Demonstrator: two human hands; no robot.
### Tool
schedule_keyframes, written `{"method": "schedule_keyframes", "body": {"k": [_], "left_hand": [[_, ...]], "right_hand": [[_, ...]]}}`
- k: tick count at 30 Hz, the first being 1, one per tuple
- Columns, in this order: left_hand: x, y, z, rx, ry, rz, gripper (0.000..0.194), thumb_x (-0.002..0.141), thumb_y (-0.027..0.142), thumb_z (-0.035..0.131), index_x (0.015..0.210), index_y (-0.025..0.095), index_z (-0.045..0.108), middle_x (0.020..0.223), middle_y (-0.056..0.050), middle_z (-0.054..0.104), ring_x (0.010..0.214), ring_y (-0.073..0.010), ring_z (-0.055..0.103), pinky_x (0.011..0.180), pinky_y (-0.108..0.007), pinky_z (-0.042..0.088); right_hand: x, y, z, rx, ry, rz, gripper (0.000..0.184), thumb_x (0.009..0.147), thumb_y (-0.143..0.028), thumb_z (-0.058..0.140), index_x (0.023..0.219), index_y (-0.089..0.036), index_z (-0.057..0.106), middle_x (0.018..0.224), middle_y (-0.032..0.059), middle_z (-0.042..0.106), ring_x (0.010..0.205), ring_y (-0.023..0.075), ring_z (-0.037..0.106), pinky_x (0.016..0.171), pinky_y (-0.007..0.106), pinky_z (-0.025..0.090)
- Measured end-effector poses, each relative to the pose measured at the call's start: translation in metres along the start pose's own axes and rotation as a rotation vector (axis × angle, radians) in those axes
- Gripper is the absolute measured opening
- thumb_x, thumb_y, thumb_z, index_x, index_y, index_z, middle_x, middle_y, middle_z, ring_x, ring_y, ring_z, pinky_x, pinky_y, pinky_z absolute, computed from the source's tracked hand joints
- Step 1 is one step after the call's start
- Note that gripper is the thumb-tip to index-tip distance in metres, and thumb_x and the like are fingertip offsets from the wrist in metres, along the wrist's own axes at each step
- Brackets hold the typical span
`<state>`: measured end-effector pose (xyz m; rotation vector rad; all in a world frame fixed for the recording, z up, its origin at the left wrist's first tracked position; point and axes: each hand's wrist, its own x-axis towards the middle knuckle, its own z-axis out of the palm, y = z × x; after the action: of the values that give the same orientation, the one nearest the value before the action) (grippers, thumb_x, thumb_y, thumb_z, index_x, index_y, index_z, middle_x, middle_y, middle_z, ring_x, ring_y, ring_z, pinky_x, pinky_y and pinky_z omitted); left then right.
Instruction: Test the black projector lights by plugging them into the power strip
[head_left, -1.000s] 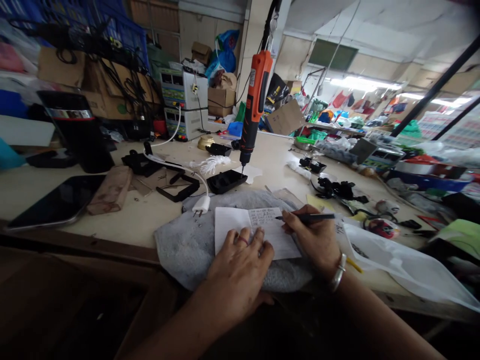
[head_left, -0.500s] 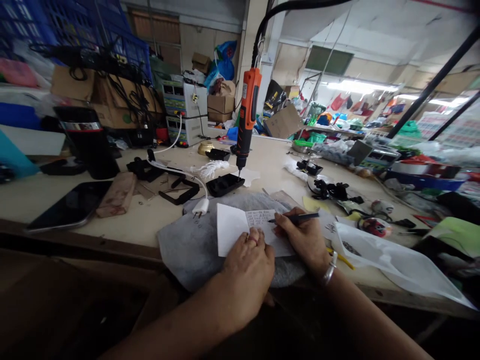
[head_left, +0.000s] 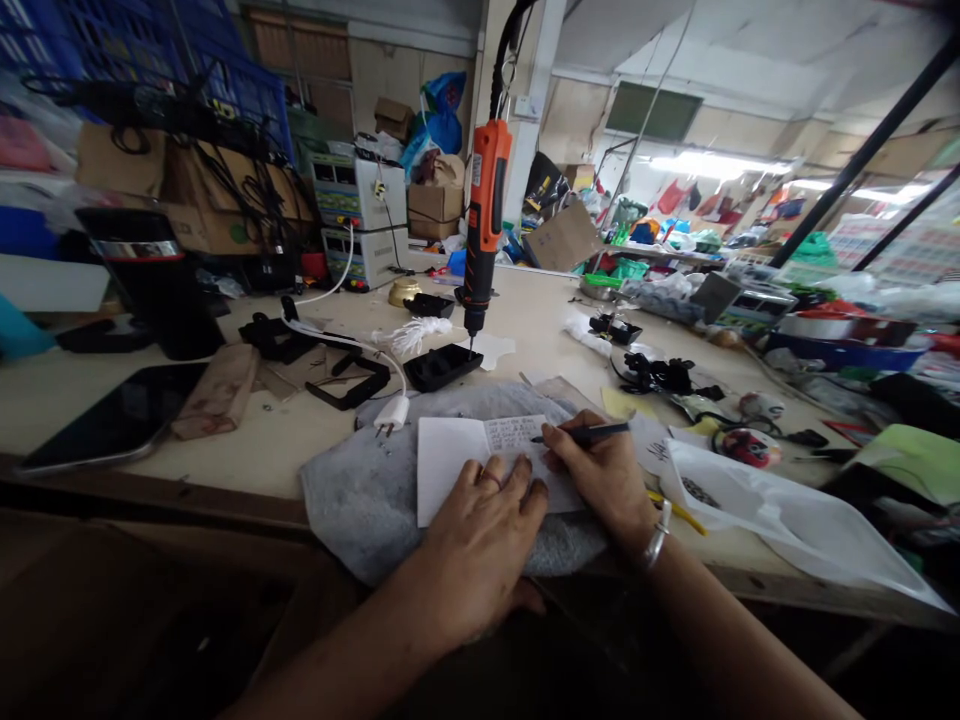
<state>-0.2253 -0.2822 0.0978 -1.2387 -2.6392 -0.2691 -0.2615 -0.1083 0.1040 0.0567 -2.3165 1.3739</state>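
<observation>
A small open notebook (head_left: 450,462) lies on a grey cloth (head_left: 345,500) at the front of the bench. Handwritten lines fill the upper part of its right page. My left hand (head_left: 484,540) rests on the lower part of the notebook, fingers spread over the pages. My right hand (head_left: 604,475) pinches a dark pen (head_left: 596,432), its tip at the writing on the right page. Left of the notebook, a white two-pin plug (head_left: 393,412) sits on the cloth. Behind it, an orange and black electric screwdriver (head_left: 484,215) hangs with its bit over a black plastic housing (head_left: 442,368).
To the left are a phone (head_left: 112,415), a wooden block (head_left: 217,392) and a black tumbler (head_left: 154,290). A clear plastic bag (head_left: 787,510) lies at the right, beside a yellow-handled tool (head_left: 679,512). Black parts with wires (head_left: 664,375) are scattered farther back.
The view has shifted slightly, so most things sit farther left. The fingers of my left hand have spread wider on the page. My right hand still holds the pen at the writing.
</observation>
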Motion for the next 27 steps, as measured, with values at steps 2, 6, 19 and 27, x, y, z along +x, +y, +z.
{"method": "schedule_keyframes", "body": {"k": [2, 6, 19, 27], "left_hand": [[-0.0002, 0.0001, 0.0, 0.008, 0.01, 0.004, 0.081, 0.064, 0.056, 0.071, 0.127, 0.014, 0.04, 0.141, -0.017, 0.039, 0.125, -0.0357, 0.035, 0.103, -0.049, 0.026], [-0.0007, 0.0004, -0.001, 0.011, 0.025, 0.006, 0.08, 0.065, 0.055, 0.071, 0.126, 0.013, 0.041, 0.14, -0.016, 0.04, 0.126, -0.0351, 0.034, 0.104, -0.048, 0.025], [-0.0009, 0.0004, -0.0045, 0.003, 0.023, 0.004, 0.077, 0.066, 0.053, 0.072, 0.124, 0.011, 0.042, 0.139, -0.018, 0.041, 0.125, -0.0365, 0.036, 0.103, -0.05, 0.027], [0.0003, 0.0, -0.0073, 0.004, 0.005, 0.007, 0.076, 0.067, 0.052, 0.071, 0.124, 0.011, 0.043, 0.138, -0.018, 0.041, 0.124, -0.0362, 0.036, 0.102, -0.051, 0.029]], "right_hand": [[-0.0005, 0.0003, 0.0002, -0.005, -0.001, -0.014, 0.028, 0.075, -0.043, 0.063, 0.065, -0.018, 0.054, 0.05, 0.0003, 0.058, 0.045, 0.0149, 0.054, 0.044, 0.025, 0.041], [0.0003, 0.0005, 0.0003, -0.037, -0.004, -0.035, 0.028, 0.076, -0.043, 0.062, 0.065, -0.019, 0.055, 0.05, 0.0002, 0.059, 0.046, 0.015, 0.054, 0.044, 0.026, 0.041], [0.0012, 0.0002, 0.001, -0.106, 0.002, -0.038, 0.029, 0.075, -0.044, 0.061, 0.064, -0.018, 0.056, 0.05, 0.0005, 0.058, 0.045, 0.0148, 0.053, 0.045, 0.026, 0.041], [0.0016, 0.0043, 0.0009, -0.127, -0.016, -0.05, 0.03, 0.076, -0.046, 0.06, 0.066, -0.018, 0.057, 0.053, 0.0009, 0.058, 0.048, 0.0153, 0.052, 0.044, 0.026, 0.041]]}}
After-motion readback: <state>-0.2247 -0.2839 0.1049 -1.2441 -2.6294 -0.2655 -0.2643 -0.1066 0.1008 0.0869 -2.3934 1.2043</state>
